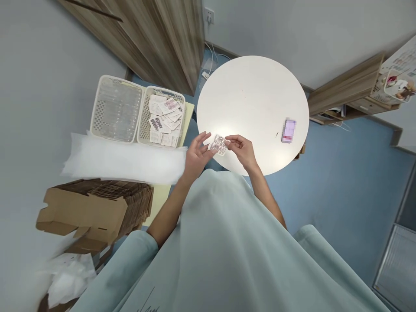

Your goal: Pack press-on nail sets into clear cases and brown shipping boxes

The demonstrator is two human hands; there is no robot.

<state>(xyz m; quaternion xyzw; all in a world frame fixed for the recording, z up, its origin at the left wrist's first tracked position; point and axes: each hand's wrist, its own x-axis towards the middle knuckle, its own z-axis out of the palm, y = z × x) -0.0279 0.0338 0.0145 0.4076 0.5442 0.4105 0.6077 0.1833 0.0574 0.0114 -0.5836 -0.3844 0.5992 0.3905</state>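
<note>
Over the near edge of the white round table, a small pale card of press-on nails (219, 144) with rows of shiny pinkish pieces is held between both hands. My left hand (196, 157) grips its left edge, the thumb on its lower part and the upper fingers spread away from it. From the other side, my right hand (242, 151) pinches the upper right edge between thumb and fingers. What lies under the card is hidden.
The round table (251, 86) bears a phone-like blurred object (288, 130) at right. To the left are a basket (140, 123) of nail cards, a basket (94, 108) of clear plastic cases, white packing sheets (130, 162) and folded cardboard boxes (87, 212). A wooden cabinet (162, 39) stands behind.
</note>
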